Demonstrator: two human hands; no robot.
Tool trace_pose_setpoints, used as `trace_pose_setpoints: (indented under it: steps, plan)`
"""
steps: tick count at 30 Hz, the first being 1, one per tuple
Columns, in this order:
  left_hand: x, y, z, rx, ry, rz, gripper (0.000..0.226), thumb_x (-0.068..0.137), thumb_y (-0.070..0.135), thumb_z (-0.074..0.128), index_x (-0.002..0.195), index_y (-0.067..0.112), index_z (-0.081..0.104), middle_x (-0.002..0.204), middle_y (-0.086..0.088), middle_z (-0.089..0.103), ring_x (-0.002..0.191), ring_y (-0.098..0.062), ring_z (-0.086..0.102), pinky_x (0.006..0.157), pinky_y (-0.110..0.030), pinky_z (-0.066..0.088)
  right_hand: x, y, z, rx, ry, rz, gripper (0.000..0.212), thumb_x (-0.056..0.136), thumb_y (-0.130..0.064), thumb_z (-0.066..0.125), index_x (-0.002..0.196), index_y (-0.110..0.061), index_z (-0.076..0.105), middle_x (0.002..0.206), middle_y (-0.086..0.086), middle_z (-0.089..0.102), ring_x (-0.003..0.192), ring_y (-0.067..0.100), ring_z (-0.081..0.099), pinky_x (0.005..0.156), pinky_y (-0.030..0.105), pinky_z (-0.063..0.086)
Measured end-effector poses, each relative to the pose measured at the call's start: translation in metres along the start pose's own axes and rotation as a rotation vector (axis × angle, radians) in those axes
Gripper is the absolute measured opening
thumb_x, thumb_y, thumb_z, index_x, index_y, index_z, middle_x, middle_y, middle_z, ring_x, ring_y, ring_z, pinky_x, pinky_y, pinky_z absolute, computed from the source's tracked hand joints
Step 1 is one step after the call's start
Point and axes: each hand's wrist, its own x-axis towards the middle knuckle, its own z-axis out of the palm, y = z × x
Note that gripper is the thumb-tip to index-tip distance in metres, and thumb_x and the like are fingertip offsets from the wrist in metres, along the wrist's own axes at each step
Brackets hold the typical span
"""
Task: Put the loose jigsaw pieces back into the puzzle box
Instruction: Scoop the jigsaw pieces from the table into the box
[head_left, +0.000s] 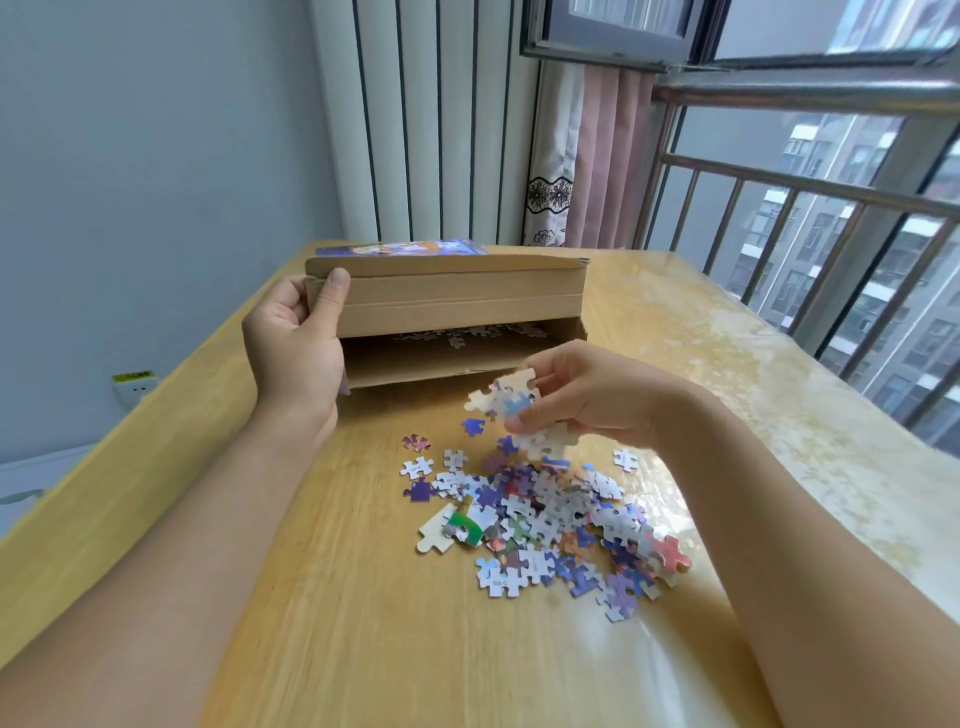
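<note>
A brown cardboard puzzle box (452, 301) lies on the wooden table with its open side facing me; a few pieces show inside. My left hand (298, 338) grips the box's left end, thumb over its raised flap. My right hand (582, 395) hovers just in front of the opening and pinches a clump of jigsaw pieces (511, 400), with more hanging below the fingers. A pile of loose jigsaw pieces (550, 525), blue, purple and white, lies on the table under and near my right hand.
The wooden table (322, 597) reaches a wall on the left and a window with metal railing (779, 182) on the right. A wall socket (136, 385) sits left of the table. A curtain (587, 156) hangs behind.
</note>
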Motion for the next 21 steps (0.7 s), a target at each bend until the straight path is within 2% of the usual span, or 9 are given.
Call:
trace_pose_setpoints:
  steps: [3, 6, 9, 13, 18, 21]
  plan:
    - [0.000, 0.001, 0.000, -0.004, -0.002, 0.005, 0.024, 0.098, 0.034, 0.066, 0.078, 0.021, 0.062, 0.062, 0.012, 0.059, 0.034, -0.012, 0.037, 0.030, -0.018, 0.026, 0.009, -0.002, 0.008, 0.417, 0.100, 0.055, 0.025, 0.081, -0.002, 0.077, 0.104, -0.002, 0.066, 0.090, 0.010, 0.070, 0.075, 0.014, 0.067, 0.065, 0.024, 0.058]
    - [0.000, 0.002, -0.001, -0.001, 0.000, 0.005, 0.021, 0.098, 0.034, 0.066, 0.082, 0.021, 0.064, 0.070, 0.007, 0.063, 0.037, -0.017, 0.039, 0.030, -0.018, 0.027, 0.022, -0.004, 0.013, 0.656, 0.226, 0.137, 0.028, 0.084, -0.003, 0.077, 0.109, 0.000, 0.066, 0.101, 0.011, 0.064, 0.076, 0.014, 0.062, 0.062, 0.021, 0.058]
    - [0.000, 0.002, -0.001, -0.001, -0.002, 0.018, 0.022, 0.098, 0.034, 0.066, 0.081, 0.020, 0.064, 0.069, 0.003, 0.062, 0.039, -0.021, 0.038, 0.030, -0.019, 0.027, 0.036, -0.004, 0.018, 0.707, 0.330, 0.224, 0.039, 0.085, -0.004, 0.077, 0.119, 0.006, 0.064, 0.112, 0.016, 0.055, 0.066, 0.015, 0.063, 0.053, 0.018, 0.055]
    - [0.002, 0.000, -0.001, -0.010, 0.000, 0.027, 0.022, 0.097, 0.035, 0.067, 0.081, 0.020, 0.064, 0.072, 0.003, 0.063, 0.045, -0.023, 0.040, 0.032, -0.020, 0.029, 0.043, -0.015, 0.019, 0.791, 0.421, 0.198, 0.024, 0.085, 0.001, 0.076, 0.106, 0.004, 0.065, 0.096, 0.015, 0.057, 0.056, 0.015, 0.065, 0.050, 0.018, 0.055]
    - [0.008, -0.001, -0.004, -0.075, 0.020, 0.031, 0.020, 0.095, 0.034, 0.070, 0.079, 0.024, 0.067, 0.072, 0.013, 0.068, 0.058, -0.016, 0.049, 0.051, -0.028, 0.037, 0.046, -0.027, 0.025, 0.791, 0.481, 0.183, 0.023, 0.085, 0.003, 0.075, 0.106, 0.004, 0.066, 0.098, 0.015, 0.058, 0.067, 0.019, 0.066, 0.051, 0.021, 0.056]
    - [0.008, -0.003, -0.004, -0.094, 0.015, 0.033, 0.019, 0.094, 0.034, 0.071, 0.079, 0.024, 0.068, 0.076, 0.012, 0.071, 0.064, -0.017, 0.052, 0.053, -0.029, 0.038, 0.053, -0.029, 0.031, 0.854, 0.530, 0.201, 0.013, 0.092, 0.002, 0.067, 0.104, 0.004, 0.062, 0.101, 0.020, 0.065, 0.080, 0.024, 0.071, 0.058, 0.028, 0.061]
